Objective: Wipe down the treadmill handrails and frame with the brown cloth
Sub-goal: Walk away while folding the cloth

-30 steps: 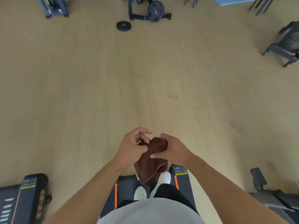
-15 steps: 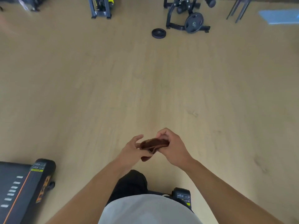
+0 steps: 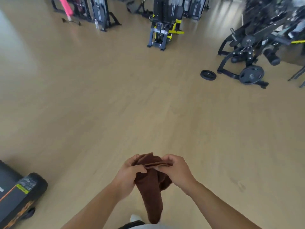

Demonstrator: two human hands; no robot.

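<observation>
Unfolded since half a second ago, the soft brown terry cloth now hangs between my left hand and right hand, both pinching its top edge; I judge refolding a flat pad best before reaching the black treadmill, near left.

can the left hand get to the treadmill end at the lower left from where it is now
Probably not without stepping closer. The left hand grips the brown terry cloth together with the right hand, and bare wooden floor separates it from the black treadmill end with orange stripe.
</observation>
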